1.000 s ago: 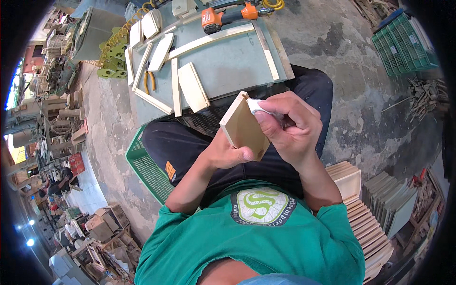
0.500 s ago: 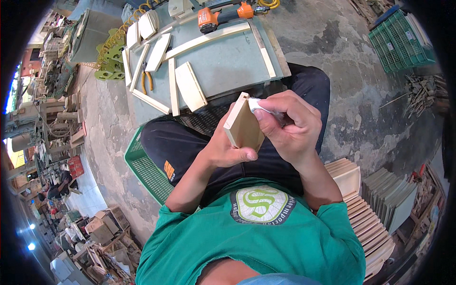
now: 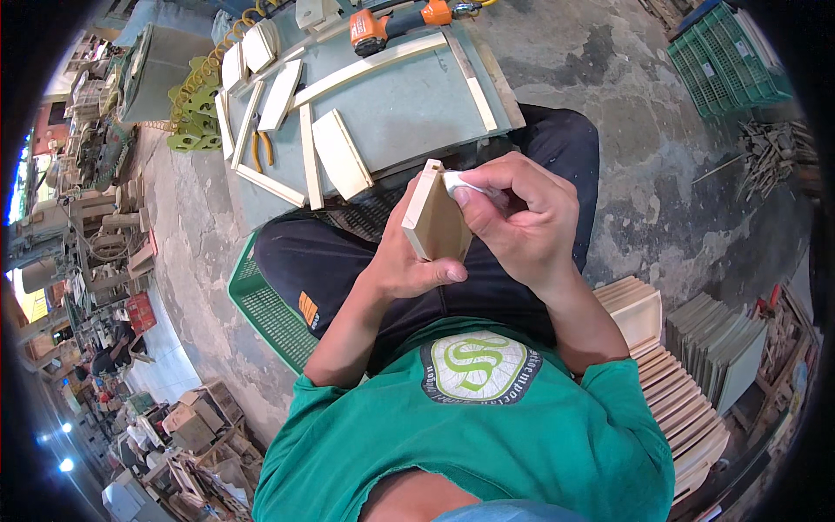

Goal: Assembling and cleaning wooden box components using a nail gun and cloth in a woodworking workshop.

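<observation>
My left hand (image 3: 404, 265) is wrapped round a small flat wooden panel (image 3: 435, 224), tilted up in front of my lap, with the thumb along its lower end. A notch shows at the panel's upper end. In the pinched fingers of my right hand (image 3: 531, 217) is a small white object (image 3: 457, 180) that looks like a glue bottle, mostly hidden by the fingers. Its tip meets the panel close to the notch. Beyond my hands, a low work table (image 3: 409, 109) bears a loose curved wooden panel (image 3: 342, 155) and several wooden strips (image 3: 310, 157).
An orange and black nail gun (image 3: 370, 33) and orange-handled pliers (image 3: 261, 150) lie on the table. Below my left knee stands a green crate (image 3: 270, 304). Stacked wooden pieces (image 3: 683, 409) are close by my right side; green crates (image 3: 726, 65) stand far right.
The white object stays against the panel's upper end, and both hands keep their grip. The panel and hands sit slightly further left and up in the picture; the whole view has shifted a little.
</observation>
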Demonstrator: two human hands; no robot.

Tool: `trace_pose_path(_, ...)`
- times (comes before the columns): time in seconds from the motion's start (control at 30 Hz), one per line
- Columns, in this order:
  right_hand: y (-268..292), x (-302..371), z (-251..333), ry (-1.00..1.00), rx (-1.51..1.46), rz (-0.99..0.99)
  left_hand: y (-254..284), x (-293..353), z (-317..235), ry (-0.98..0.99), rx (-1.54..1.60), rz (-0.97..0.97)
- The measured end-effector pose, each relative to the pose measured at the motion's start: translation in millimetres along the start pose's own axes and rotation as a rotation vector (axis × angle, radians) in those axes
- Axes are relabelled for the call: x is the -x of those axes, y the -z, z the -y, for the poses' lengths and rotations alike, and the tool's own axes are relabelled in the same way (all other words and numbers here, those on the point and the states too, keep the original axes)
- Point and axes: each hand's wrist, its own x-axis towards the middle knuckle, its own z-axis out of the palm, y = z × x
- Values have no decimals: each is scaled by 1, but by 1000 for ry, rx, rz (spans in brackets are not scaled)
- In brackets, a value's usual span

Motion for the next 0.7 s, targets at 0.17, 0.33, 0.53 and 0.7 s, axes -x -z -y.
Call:
trace_pose_path(0.17,-1,1,1,-76,-26,-16,2,0,4,-31,-35,-27)
trace_pose_path(0.33,-5,7,-5,-100,-71,-57,-4,0,-1,-42,77,-94)
trace_pose_path(0.53,-7,17,-9,-150,-64,-17,-6,-1,-5,-155,57,-202)
trace_pose_path(0.7,-6,18,-12,-131,-57,-1,-7,-1,-5,-156,61,-169)
